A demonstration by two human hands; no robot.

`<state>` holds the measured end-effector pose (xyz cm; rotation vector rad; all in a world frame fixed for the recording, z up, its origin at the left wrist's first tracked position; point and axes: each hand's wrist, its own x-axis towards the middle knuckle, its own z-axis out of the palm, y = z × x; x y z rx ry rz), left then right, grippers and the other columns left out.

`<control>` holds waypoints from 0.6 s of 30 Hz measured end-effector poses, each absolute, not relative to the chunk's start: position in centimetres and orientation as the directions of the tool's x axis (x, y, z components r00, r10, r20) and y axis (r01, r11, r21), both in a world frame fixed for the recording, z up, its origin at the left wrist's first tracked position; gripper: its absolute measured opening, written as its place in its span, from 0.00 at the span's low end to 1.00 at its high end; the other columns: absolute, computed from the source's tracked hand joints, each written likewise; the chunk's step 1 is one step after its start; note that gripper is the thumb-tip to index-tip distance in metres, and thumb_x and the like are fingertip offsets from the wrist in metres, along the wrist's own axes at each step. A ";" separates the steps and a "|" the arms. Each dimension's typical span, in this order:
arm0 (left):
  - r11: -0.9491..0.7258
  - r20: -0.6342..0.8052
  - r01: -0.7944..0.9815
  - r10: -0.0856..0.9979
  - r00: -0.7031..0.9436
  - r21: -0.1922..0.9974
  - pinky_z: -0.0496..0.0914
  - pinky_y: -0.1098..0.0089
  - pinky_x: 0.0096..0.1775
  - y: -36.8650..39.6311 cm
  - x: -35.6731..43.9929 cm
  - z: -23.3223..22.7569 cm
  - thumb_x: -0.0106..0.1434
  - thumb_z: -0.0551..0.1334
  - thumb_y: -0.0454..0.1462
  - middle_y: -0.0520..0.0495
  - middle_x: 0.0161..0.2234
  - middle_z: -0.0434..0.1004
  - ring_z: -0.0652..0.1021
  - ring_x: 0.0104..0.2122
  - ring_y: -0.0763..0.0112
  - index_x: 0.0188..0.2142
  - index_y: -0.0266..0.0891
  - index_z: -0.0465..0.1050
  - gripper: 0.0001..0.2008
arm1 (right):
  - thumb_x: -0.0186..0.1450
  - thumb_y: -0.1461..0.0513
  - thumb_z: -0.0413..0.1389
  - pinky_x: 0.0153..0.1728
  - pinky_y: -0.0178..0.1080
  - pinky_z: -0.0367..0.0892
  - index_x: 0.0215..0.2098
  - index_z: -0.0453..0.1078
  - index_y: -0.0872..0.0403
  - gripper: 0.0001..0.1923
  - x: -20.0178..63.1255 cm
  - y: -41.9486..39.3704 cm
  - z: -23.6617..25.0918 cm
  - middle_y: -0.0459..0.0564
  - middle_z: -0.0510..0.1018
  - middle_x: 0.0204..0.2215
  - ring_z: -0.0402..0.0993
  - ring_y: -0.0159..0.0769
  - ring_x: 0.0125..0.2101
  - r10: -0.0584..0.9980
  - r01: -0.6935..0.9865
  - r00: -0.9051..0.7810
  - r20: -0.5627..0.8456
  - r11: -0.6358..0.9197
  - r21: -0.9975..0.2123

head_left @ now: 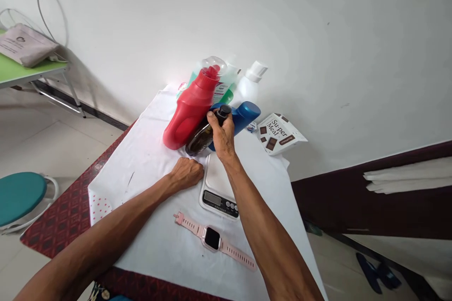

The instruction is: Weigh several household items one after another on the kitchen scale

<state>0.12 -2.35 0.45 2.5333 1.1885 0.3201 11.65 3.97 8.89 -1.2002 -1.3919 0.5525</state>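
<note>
Head view shows the right hand (223,135) gripping a dark bottle (206,132) by its neck, tilted above the scale (219,188), while the left hand (186,172), fisted and empty, rests just left of it on the white-clothed table (148,160) against a white wall (318,33).

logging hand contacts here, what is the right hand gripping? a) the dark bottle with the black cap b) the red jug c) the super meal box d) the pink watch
a: the right hand closes around the neck of the dark bottle, tilted above the scale, while the left hand rests as a fist on the white cloth.
</note>
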 end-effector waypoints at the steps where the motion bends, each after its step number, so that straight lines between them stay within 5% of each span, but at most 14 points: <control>1: -0.601 0.063 0.706 0.776 0.628 0.375 0.69 0.60 0.33 -2.3 0.1 0.4 0.72 0.53 0.36 0.30 0.34 0.84 0.84 0.33 0.51 0.34 0.32 0.82 0.19 | 0.63 0.43 0.61 0.55 0.52 0.68 0.47 0.69 0.50 0.25 11.7 3.7 9.0 0.52 0.79 0.45 0.74 0.45 0.47 0.883 0.351 0.170 0.438 0.361 -0.864; 6: -0.584 0.051 0.728 0.791 0.609 0.358 0.61 0.63 0.30 -2.2 0.2 0.4 0.73 0.52 0.37 0.36 0.33 0.84 0.82 0.31 0.56 0.33 0.35 0.80 0.19 | 0.62 0.46 0.66 0.57 0.54 0.69 0.55 0.67 0.47 0.29 14.1 -0.6 9.8 0.53 0.77 0.53 0.74 0.47 0.53 0.833 0.465 0.141 0.534 0.421 -0.779; 9: -0.565 0.040 0.744 0.805 0.592 0.358 0.56 0.64 0.29 -2.1 0.4 0.4 0.74 0.51 0.38 0.38 0.32 0.83 0.80 0.29 0.60 0.31 0.36 0.78 0.20 | 0.68 0.49 0.62 0.54 0.53 0.70 0.48 0.68 0.48 0.17 18.9 -2.1 9.8 0.50 0.78 0.43 0.76 0.44 0.45 0.635 0.661 0.238 0.735 0.449 -0.602; 11: -0.552 0.034 0.751 0.813 0.581 0.361 0.53 0.64 0.28 -2.0 0.6 0.3 0.73 0.51 0.38 0.40 0.31 0.83 0.79 0.27 0.62 0.30 0.37 0.77 0.20 | 0.72 0.51 0.56 0.52 0.52 0.71 0.47 0.67 0.49 0.12 23.2 -1.0 9.4 0.51 0.77 0.42 0.76 0.44 0.44 0.575 0.772 0.289 0.766 0.333 -0.541; 14: -0.541 0.036 0.753 0.820 0.572 0.375 0.49 0.63 0.29 -1.8 0.8 0.0 0.73 0.52 0.38 0.43 0.30 0.82 0.78 0.27 0.65 0.28 0.38 0.74 0.19 | 0.73 0.58 0.47 0.52 0.54 0.71 0.51 0.65 0.51 0.11 28.9 4.1 8.0 0.57 0.76 0.47 0.74 0.48 0.49 0.797 0.921 0.165 0.580 0.086 -0.380; 18: -0.535 0.030 0.752 0.822 0.569 0.385 0.46 0.63 0.29 -1.6 1.0 -0.3 0.72 0.53 0.38 0.45 0.29 0.81 0.76 0.26 0.67 0.27 0.39 0.72 0.18 | 0.65 0.65 0.54 0.54 0.58 0.68 0.52 0.69 0.56 0.16 33.3 12.4 6.1 0.65 0.75 0.49 0.71 0.57 0.53 0.898 0.966 0.098 0.430 0.018 -0.257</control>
